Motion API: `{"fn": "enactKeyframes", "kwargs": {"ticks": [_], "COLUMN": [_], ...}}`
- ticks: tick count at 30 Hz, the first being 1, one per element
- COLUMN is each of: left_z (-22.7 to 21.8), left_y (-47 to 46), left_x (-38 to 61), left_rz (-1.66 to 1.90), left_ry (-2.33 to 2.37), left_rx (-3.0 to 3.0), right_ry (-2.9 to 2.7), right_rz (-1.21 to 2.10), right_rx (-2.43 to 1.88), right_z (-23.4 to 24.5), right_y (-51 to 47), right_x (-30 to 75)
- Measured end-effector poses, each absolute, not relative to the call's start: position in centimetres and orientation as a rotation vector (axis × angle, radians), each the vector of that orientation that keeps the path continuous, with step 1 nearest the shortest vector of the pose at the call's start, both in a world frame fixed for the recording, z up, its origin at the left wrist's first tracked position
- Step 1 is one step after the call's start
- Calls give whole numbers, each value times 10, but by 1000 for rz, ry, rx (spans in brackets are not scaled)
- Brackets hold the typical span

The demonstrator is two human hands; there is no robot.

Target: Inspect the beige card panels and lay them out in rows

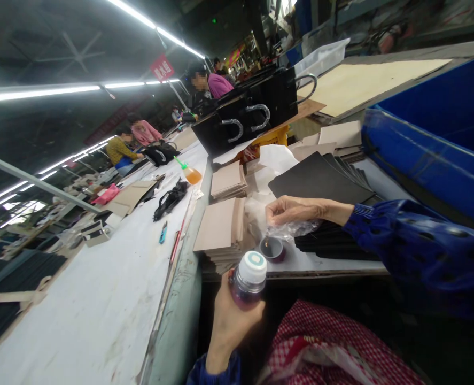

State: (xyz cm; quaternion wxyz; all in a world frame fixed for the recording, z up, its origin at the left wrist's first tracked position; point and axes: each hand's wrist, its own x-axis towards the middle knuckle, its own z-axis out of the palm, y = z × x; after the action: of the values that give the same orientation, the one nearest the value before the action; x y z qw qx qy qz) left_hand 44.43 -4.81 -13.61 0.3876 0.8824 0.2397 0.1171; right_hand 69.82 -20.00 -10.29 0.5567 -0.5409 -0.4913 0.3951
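Observation:
My left hand point(231, 326) grips a plastic bottle point(249, 280) with a white cap and dark purple liquid, low in the view. My right hand point(296, 211), in a blue dotted sleeve, closes on crumpled clear plastic point(293, 230). Just below those fingers stands a small dark cup point(271, 248) with a thin stick in it. A stack of beige card pieces point(220, 235) lies left of the cup, and black sheets point(317, 179) lie beyond my right hand.
A long white work table point(100, 299) runs away at the left, with scraps and an orange-liquid bottle point(191, 174). Black bags with metal handles point(245, 120) stand ahead. A large blue bin point(433, 128) is at the right. Co-workers point(132, 141) sit farther along the table.

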Motion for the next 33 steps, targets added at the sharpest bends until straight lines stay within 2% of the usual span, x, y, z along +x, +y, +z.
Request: {"fn": "enactKeyframes", "kwargs": {"ticks": [12, 33], "left_z": [-135, -133], "left_y": [-54, -52], "left_x": [475, 479], "left_rz": [115, 12], "left_ry": [673, 674], "left_rx": [2419, 2520], "right_ry": [-1243, -1386], "right_rz": [791, 564], "right_rx": [-1335, -1605], "right_z": [-111, -108], "right_y": [-199, -199], "right_x": [699, 699]}}
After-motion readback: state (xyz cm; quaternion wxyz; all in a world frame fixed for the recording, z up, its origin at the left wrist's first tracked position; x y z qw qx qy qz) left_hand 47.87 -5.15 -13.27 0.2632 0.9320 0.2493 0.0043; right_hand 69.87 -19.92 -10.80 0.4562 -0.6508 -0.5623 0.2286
